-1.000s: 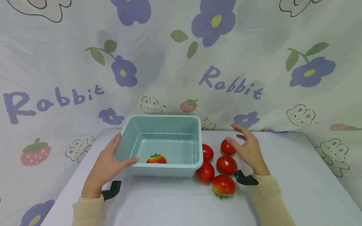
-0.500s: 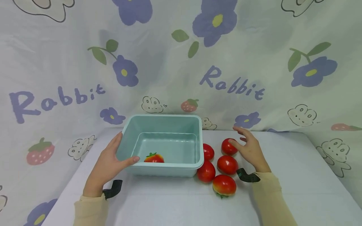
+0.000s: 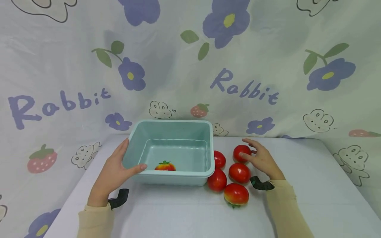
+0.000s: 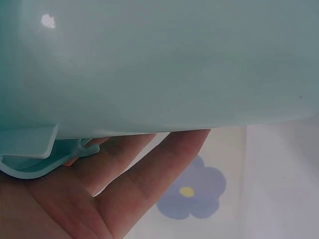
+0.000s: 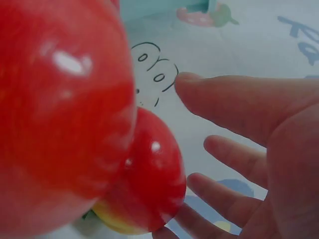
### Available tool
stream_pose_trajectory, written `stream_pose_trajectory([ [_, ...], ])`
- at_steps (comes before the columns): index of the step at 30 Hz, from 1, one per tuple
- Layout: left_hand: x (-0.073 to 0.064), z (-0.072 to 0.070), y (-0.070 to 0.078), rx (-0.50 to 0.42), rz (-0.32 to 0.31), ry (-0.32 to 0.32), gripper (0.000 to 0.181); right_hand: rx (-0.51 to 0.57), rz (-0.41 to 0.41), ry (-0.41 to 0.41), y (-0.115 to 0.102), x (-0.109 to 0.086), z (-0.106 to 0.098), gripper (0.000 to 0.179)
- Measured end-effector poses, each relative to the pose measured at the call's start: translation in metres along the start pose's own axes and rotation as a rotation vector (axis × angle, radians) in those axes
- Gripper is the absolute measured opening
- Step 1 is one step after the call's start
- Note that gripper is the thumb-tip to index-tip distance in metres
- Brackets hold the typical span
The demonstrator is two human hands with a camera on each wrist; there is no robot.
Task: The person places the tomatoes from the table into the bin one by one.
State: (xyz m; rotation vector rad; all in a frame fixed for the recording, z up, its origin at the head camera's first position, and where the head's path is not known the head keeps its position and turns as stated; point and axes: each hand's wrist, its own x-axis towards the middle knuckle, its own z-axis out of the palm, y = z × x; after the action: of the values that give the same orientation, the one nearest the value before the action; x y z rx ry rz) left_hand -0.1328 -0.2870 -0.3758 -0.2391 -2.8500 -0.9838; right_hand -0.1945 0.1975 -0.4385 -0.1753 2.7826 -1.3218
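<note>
My left hand (image 3: 114, 170) holds the near left corner of a pale blue-green plastic basin (image 3: 174, 178), its thumb over the front rim and its fingers along the left side. In the left wrist view, fingers (image 4: 149, 181) lie against the basin's outer wall (image 4: 174, 74), near a handle clip. Inside the basin, a red and yellow tomato (image 3: 165, 166) with green leaves is partly hidden by the front wall. My right hand (image 3: 262, 162) reaches around the farthest tomato (image 3: 240, 152), thumb on the near side. In the right wrist view, the thumb stands apart from this tomato (image 5: 154, 174).
Several more red tomatoes lie right of the basin: one against its right wall (image 3: 219, 160), one at its near right corner (image 3: 217, 180), one in the middle (image 3: 239, 173) and one in front (image 3: 236, 194). A patterned cloth (image 3: 172, 72) hangs behind the white table (image 3: 178, 218).
My right hand has lowered and closed in around the farthest tomato. The tomato in the basin has rocked slightly left and back. My left hand stays on the basin.
</note>
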Motion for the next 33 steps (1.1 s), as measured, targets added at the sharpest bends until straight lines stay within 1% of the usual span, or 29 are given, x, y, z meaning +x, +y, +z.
stream_pose_trajectory([
  [6,0.0000,0.0005,-0.0013,0.001,0.001,0.004,0.106,0.009,0.031,-0.065,0.0011,0.0035,0.0010,0.075],
  [11,-0.0002,0.0005,-0.0014,0.008,-0.001,0.007,0.106,0.020,0.048,-0.091,0.0032,0.0049,0.0026,0.076],
  [16,-0.0012,0.0008,-0.0016,0.004,-0.001,0.004,0.106,0.011,0.069,-0.090,0.0054,0.0055,0.0046,0.072],
  [21,-0.0020,0.0010,-0.0011,0.002,-0.002,0.003,0.106,0.007,0.059,-0.080,0.0067,0.0051,0.0064,0.068],
  [33,-0.0035,0.0008,0.0007,0.003,0.008,0.006,0.105,0.003,0.053,-0.046,0.0102,0.0039,0.0081,0.068],
])
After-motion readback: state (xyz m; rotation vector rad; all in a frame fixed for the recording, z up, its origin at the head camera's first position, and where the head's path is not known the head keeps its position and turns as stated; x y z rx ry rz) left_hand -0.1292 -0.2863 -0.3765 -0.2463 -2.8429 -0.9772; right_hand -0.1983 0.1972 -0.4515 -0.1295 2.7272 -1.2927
